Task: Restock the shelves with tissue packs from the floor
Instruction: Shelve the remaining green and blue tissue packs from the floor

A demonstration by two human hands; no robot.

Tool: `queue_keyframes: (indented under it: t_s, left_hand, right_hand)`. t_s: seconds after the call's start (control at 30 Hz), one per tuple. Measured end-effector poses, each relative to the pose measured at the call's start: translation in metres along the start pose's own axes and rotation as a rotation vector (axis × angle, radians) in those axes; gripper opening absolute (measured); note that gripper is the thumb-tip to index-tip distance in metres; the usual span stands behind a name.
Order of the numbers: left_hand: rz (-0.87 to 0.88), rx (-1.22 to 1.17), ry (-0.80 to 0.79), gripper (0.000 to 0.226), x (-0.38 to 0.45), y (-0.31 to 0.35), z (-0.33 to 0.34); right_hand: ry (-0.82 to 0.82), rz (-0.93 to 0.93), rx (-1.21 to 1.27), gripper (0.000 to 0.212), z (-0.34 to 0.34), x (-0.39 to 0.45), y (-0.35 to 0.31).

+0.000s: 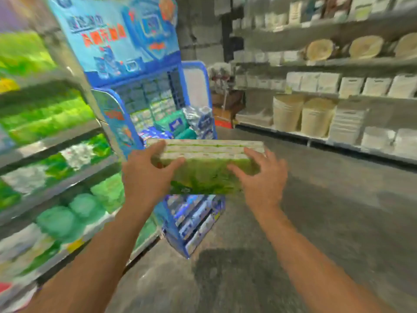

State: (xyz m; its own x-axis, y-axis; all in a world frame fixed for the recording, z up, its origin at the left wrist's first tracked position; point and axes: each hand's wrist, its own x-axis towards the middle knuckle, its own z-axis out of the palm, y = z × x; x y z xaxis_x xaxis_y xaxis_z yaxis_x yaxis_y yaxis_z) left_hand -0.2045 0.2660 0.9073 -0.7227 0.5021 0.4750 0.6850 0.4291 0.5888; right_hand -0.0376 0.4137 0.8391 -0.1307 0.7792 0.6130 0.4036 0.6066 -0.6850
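A green and white tissue pack (207, 168) is held up in front of me at mid-frame, above the aisle floor. My left hand (149, 170) grips its left end, thumb across the green face and fingers over the top edge. My right hand (261, 177) holds the right end, fingers spread and curled around the side. The shelves (67, 179) on my left carry more green and white tissue packs on several levels. The frame is blurred by motion.
A blue cardboard display stand (140, 91) full of small packs rises just behind the held pack. Across the aisle, right-hand shelves (338, 96) hold white packs and beige baskets. Grey floor (338, 222) spreads to the right and below my arms.
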Motion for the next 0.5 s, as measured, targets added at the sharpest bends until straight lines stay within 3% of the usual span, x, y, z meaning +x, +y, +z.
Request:
queue_keyframes:
  t_s: [0.23, 0.5]
  left_hand:
    - [-0.077, 0.136, 0.306, 0.066, 0.100, -0.101, -0.165]
    - [-0.142, 0.245, 0.521, 0.062, 0.171, -0.190, -0.245]
  right_hand:
    - [-0.146, -0.306, 0.215, 0.066, 0.140, 0.049, -0.196]
    - [-0.125, -0.480, 0.390, 0.061, 0.265, 0.086, -0.334]
